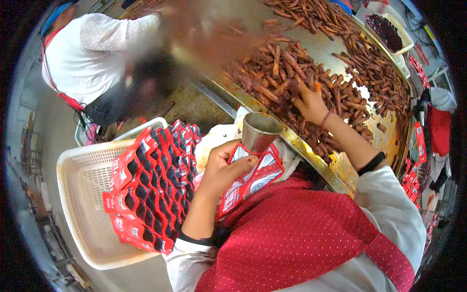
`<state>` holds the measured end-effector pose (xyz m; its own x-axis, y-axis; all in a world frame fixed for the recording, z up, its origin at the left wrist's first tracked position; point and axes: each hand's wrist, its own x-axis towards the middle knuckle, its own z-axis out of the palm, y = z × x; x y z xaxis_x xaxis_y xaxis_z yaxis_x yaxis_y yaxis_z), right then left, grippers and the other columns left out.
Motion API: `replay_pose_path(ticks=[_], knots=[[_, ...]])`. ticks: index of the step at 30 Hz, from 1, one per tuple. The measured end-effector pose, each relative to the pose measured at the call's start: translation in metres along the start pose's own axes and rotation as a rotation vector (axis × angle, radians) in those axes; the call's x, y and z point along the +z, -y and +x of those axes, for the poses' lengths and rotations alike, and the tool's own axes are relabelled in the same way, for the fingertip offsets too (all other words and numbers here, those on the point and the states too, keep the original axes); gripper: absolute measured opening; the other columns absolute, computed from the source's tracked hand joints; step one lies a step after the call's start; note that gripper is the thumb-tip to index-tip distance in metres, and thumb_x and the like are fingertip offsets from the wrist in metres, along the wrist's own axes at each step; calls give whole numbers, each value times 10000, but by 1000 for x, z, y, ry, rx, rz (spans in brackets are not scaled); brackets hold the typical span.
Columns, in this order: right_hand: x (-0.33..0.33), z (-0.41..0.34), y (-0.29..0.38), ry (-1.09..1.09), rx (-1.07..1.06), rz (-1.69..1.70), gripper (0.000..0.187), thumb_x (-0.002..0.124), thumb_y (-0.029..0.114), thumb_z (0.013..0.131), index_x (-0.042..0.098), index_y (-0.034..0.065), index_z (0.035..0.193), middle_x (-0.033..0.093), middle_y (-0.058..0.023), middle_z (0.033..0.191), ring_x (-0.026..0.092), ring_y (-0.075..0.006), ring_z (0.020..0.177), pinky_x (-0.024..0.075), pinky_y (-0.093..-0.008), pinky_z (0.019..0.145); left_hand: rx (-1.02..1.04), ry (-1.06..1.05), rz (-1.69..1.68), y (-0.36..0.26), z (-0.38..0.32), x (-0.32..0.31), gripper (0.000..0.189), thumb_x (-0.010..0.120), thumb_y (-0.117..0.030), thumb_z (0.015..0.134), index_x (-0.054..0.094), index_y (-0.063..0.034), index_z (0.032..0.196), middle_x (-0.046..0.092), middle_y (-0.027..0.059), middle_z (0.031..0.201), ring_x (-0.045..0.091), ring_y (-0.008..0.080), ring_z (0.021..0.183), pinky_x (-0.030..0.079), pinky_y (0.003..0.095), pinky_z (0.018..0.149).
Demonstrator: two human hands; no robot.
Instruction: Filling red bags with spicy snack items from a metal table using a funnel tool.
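Observation:
My left hand (226, 166) grips a red printed food pouch (251, 175) together with a metal funnel cup (261, 127), whose lower end sits in the pouch's opening. My right hand (310, 104) reaches into a heap of dark brown, sauce-coated stick-shaped food pieces (270, 76) on a large metal table (324, 47). Its fingers are among the pieces; whether they grip one, I cannot tell. Left of my left hand, many red pouches (153, 182) stand upright in rows, with dark openings facing up, in a white plastic basket (69, 204).
A co-worker in white (98, 54) stands at the upper left, partly blurred. The metal table's raised rim (306, 149) runs between my arms. A tub of dark food (386, 33) lies at the upper right. Another person in a red apron (437, 127) is at the far right.

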<state>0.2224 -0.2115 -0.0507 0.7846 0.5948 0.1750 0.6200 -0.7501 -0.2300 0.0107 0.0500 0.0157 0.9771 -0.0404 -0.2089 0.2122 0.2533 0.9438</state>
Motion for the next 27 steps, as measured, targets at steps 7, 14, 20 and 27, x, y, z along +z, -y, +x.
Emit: replay_pose_path(ticks=[7,14,20,27], knots=[[-177,27,86,-133,-603,-294,399,583,33,769,608,132,1155,571,-49,910,529,-248,947,106,-582,1077,-7,76,22,-6,27,13,184,712,-119,803,668,-25,956,650,-7,831,565,56,752,464,231,691],[-209,10,135,180,-472,304,430,665,202,769,584,89,1176,638,-99,887,614,-281,846,458,-442,794,159,112,135,-24,20,15,298,749,-124,750,655,9,1000,674,28,860,585,89,761,478,254,703],[-191,0,181,800,-439,257,392,592,358,869,605,39,1096,647,-172,874,620,-361,776,474,-433,682,476,37,579,-43,-3,19,378,787,-267,687,667,-20,947,642,167,776,609,238,638,462,344,604],[-160,-11,155,398,-165,1056,548,498,448,920,492,-14,1214,614,-156,1094,629,-211,924,528,-321,726,803,-146,1016,-116,-68,-56,277,583,-28,734,689,-61,988,696,99,956,672,243,902,516,342,835]])
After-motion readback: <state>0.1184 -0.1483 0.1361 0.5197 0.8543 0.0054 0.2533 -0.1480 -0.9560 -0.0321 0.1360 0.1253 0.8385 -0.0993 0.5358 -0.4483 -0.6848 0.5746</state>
